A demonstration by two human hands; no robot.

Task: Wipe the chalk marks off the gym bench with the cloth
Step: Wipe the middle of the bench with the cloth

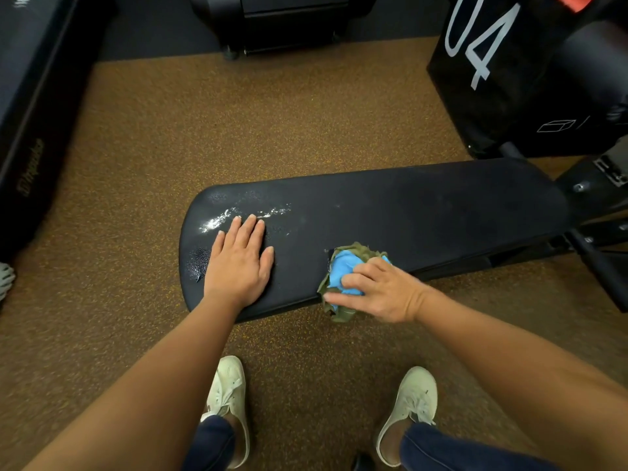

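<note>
Blue-and-olive cloth [343,270] is bunching under the curled fingers [360,271] of the right hand [377,290]. They are gripping it and pressing it onto the near edge of the gym bench [424,212], just right of the frame's centre, and a fold of it is hanging over that edge.

At centre-left, the fingers [249,229] of the left hand [238,263] are lying straight and close together. The palm is resting flat on the pad and holding nothing. The fingertips are reaching the lower fringe of the white chalk marks [238,212], which are streaking the pad toward its rounded left end. The cloth is sitting well apart from the chalk, with the left hand lying between them.

The step in hand appears to be the approach: the cloth is gripped and the bench braced, but the visible streaks are not yet wiped. The next move is probably calling for the cloth to travel leftward across the pad under firm pressure, and for the left hand to lift or slide clear of its path.

Around the bench, a brown speckled floor [170,130] is filling the frame. Pale shoes [227,396] are standing at the lower edge, and a black box marked "04" [509,79] is occupying the upper right.
</note>
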